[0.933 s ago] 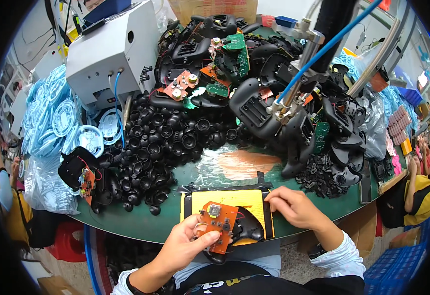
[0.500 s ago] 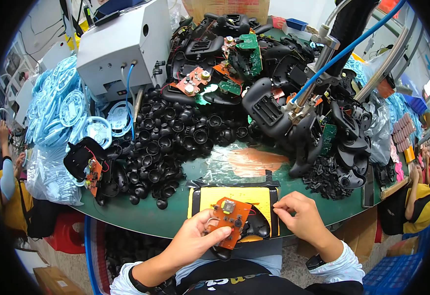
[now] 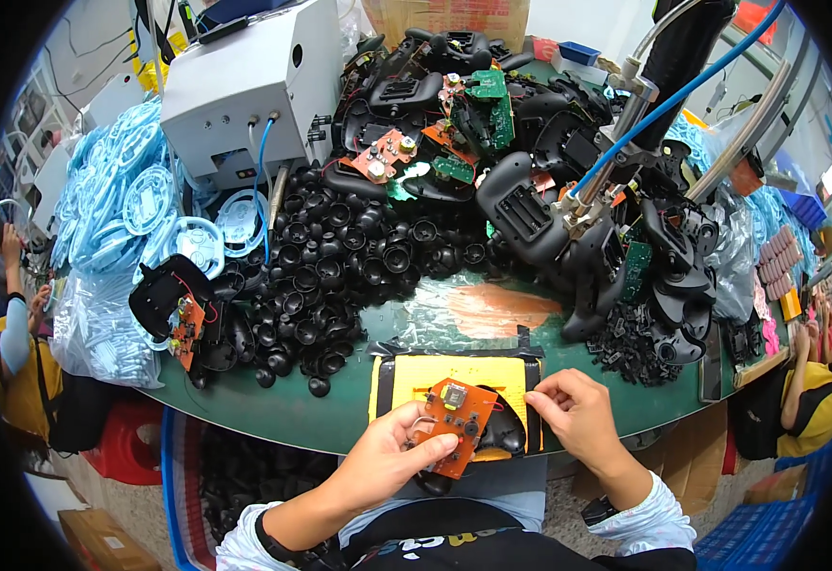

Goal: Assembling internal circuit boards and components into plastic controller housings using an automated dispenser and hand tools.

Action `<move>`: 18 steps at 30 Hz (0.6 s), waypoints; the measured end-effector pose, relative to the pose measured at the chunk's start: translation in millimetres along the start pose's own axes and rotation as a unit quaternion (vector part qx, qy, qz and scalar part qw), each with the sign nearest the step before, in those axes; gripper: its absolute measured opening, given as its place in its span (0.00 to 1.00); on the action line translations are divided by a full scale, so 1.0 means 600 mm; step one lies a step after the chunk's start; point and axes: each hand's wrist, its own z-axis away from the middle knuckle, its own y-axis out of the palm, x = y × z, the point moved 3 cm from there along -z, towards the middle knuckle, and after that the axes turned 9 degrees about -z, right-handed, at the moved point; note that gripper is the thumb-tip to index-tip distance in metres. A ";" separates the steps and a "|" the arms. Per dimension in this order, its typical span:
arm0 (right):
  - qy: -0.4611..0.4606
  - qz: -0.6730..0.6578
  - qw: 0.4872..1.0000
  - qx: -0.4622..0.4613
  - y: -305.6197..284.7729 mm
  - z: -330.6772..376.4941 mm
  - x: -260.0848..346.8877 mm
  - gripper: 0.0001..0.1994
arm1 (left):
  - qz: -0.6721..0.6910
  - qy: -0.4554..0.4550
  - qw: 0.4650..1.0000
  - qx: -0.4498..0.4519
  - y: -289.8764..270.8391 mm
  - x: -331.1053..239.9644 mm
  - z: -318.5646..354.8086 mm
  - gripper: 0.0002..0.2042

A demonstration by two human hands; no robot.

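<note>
An orange circuit board (image 3: pixel 460 430) with small parts and thin wires is gripped by its left side in my left hand (image 3: pixel 385 455), thumb on top. It is held over a yellow pad (image 3: pixel 402 373) edged with black tape. Partly covered by the board, a black game controller shell (image 3: pixel 504 428) lies on the pad. My right hand (image 3: pixel 579 419) is closed in a pinch at the pad's right edge, apart from the board. What its fingertips hold, if anything, is too small to make out.
Black thumbstick caps (image 3: pixel 316 276) heap at left-centre, beside a grey machine (image 3: pixel 235 105) and light-blue plastic parts (image 3: pixel 111 190). Controller halves (image 3: pixel 530 209) pile up at the back right under a metal tool with a blue hose (image 3: pixel 677 95). Small black pieces (image 3: pixel 625 343) lie at right.
The whole view has shifted slightly. My right fingertips have come a little closer to the board, and the board has tilted slightly in my left hand.
</note>
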 end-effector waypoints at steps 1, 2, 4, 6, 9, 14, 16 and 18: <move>0.001 0.000 1.000 0.000 -0.003 0.000 -0.001 0.05 | 0.003 -0.010 1.000 -0.001 0.001 0.000 0.000 0.18; 0.021 -0.011 1.000 0.004 -0.007 0.000 -0.004 0.05 | 0.003 -0.010 1.000 -0.001 0.000 0.003 -0.001 0.18; 0.071 -0.039 0.997 0.013 -0.013 0.001 -0.014 0.04 | 0.002 0.012 1.000 0.003 -0.001 0.008 -0.005 0.19; 0.077 -0.071 0.994 0.004 -0.015 0.005 -0.020 0.04 | 0.003 0.013 1.000 0.008 0.003 0.004 -0.002 0.19; 0.067 -0.137 0.988 -0.010 -0.017 0.021 0.002 0.03 | 0.008 0.018 0.999 0.025 0.009 0.001 -0.007 0.21; 0.110 -0.408 0.905 0.046 0.026 0.042 0.061 0.05 | 0.038 0.049 0.998 0.002 0.014 0.008 -0.018 0.21; 0.137 -0.405 0.902 0.049 0.037 0.039 0.059 0.05 | 0.058 0.038 0.998 0.013 0.014 0.012 -0.024 0.21; 0.135 -0.420 0.896 0.051 0.046 0.037 0.055 0.05 | 0.080 0.027 0.996 0.020 0.014 0.016 -0.028 0.21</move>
